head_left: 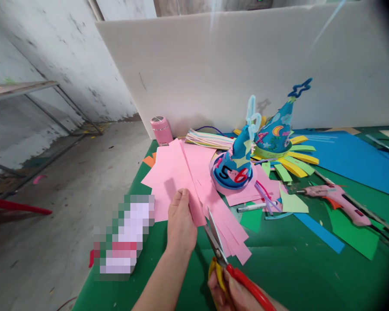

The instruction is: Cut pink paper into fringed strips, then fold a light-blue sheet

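1. Left hand [182, 220], fingers closed, grips folded pink paper [197, 211] above a green table [298, 280].
2. Right hand [235, 291] curls around red-and-yellow scissors [219, 255]; their blades stand apart beside the paper's lower corner.
3. Beyond: pink strips [225, 222], two blue party hats [233, 155]; far right, a pink glue gun [343, 198].

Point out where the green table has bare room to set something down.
Widest and nearly bare: the green table right of the scissors, nearer than the green paper and glue gun. Narrower: between the left forearm and the blurred-out item. Crowded: the middle, with pink paper, near cone hat and far cone hat.
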`<state>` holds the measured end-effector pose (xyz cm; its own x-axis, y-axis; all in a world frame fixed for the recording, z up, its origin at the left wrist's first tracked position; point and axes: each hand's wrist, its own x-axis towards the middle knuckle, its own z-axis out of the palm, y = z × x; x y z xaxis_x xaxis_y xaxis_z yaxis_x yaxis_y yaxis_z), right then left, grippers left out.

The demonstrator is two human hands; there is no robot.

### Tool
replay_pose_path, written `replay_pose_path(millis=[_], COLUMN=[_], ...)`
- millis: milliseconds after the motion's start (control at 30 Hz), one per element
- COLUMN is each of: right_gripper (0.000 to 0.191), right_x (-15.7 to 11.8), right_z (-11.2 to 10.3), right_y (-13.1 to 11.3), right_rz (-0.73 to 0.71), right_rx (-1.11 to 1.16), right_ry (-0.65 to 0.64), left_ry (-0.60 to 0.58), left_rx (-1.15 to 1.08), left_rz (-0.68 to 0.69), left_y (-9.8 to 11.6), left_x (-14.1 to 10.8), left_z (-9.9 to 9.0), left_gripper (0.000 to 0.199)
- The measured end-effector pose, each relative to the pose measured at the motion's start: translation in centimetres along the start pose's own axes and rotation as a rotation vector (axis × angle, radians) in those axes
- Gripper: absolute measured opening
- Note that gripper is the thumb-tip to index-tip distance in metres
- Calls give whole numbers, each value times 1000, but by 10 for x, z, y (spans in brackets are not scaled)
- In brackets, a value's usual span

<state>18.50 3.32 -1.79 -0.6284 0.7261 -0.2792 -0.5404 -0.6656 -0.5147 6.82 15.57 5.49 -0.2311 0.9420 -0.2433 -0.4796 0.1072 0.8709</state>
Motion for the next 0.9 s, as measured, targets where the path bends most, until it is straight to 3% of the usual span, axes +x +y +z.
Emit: replay_pose_path(millis=[233,500,633,900], right_gripper=[56,58,56,60], right_x=[16,2,1,-5], right_z=[-23,10,16,15], right_y=[28,-11,-15,-12], right_rz=[98,90,103,124], right_rx=[36,167,185,191], right_ry=[-19,-114,-156,-43], left_ry=[118,106,98,106], left_rx=[152,315,362,407], left_rz=[225,275,287,265], left_y=[-13,-24,-27,-26], left_x=[-2,-8,-9,-14], left_z=[-1,-3,-7,-9], left_gripper=[24,27,24,22])
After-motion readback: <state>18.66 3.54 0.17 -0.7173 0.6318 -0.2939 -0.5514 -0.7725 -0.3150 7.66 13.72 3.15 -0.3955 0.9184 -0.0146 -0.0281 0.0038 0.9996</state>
